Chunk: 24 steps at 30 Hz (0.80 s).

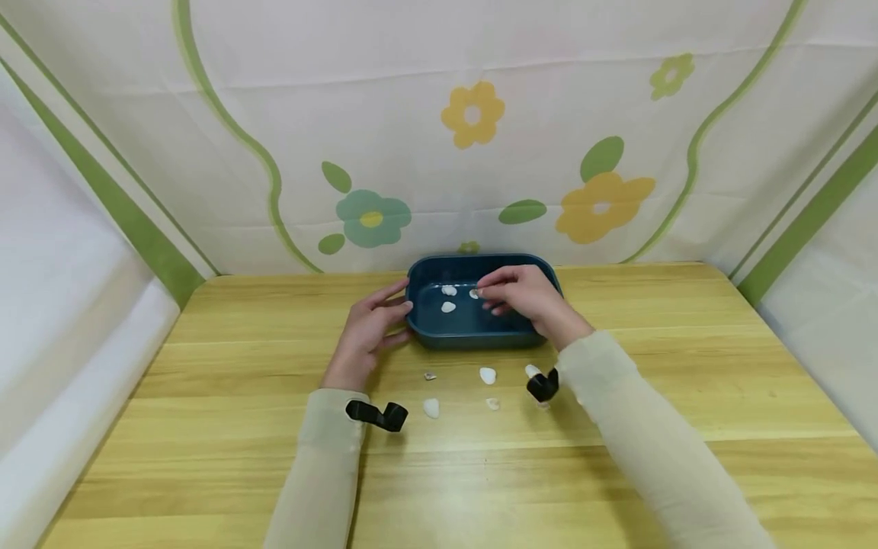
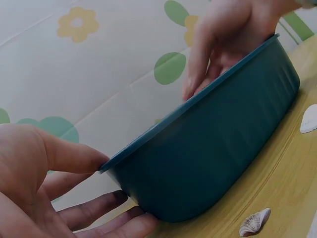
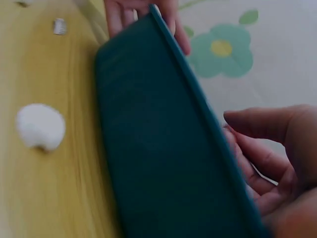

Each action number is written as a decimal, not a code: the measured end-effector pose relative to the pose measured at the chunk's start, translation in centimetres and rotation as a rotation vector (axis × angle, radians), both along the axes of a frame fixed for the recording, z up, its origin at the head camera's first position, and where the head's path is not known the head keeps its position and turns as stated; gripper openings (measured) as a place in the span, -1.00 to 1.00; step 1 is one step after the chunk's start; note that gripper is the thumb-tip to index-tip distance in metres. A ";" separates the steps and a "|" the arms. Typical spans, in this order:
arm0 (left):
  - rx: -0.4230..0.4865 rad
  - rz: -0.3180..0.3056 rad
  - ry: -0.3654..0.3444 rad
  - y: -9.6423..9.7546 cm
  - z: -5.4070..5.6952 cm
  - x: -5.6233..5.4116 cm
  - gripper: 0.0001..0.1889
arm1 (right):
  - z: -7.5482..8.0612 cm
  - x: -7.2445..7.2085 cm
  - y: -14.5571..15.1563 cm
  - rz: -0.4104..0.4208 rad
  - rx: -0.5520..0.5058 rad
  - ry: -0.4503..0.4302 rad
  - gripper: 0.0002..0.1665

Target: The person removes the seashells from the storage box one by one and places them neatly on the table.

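A dark teal basin (image 1: 480, 335) stands at the back of the table. Against its left end rests my left hand (image 1: 366, 328), the top digit touching the rim and the lower fingers (image 2: 141, 225) spread along the outer wall. My right hand (image 1: 527, 293) reaches over the basin and pinches a small seashell (image 1: 474, 294) at its fingertips, above the basin floor. Two pale seashells, one of them a white shell (image 1: 448, 307), lie inside to the left. In the right wrist view the basin wall hides most of what the right fingers (image 3: 262, 124) hold.
Several shells lie on the wooden table (image 1: 274, 442) in front of the basin, among them a small ridged shell (image 2: 255, 222) and a white shell (image 1: 488, 375). The right wrist's black mount (image 1: 543, 386) partly covers others. A flowered curtain (image 1: 425, 152) hangs behind.
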State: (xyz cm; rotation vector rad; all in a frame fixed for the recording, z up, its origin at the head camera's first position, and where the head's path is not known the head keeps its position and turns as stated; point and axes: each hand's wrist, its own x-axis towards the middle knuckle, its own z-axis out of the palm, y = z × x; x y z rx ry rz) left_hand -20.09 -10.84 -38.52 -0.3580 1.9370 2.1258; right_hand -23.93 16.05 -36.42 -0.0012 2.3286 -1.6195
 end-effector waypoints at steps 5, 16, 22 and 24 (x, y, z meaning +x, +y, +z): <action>0.000 0.002 -0.008 0.1 0.2 0.4 -0.48 | -1.1 -1.6 -0.9 -0.113 -0.069 -0.076 -0.61; -0.038 -0.004 -0.003 0.8 0.4 0.1 -0.49 | -1.4 -2.6 -1.0 -0.162 0.140 -0.026 -0.73; -0.049 0.004 -0.008 1.0 0.5 -0.1 -0.50 | -1.9 -3.0 -0.6 -0.177 0.157 -0.031 -0.73; -0.057 0.003 -0.010 1.0 0.5 -0.1 -0.51 | -2.0 -3.1 -0.6 -0.174 0.182 -0.028 -0.74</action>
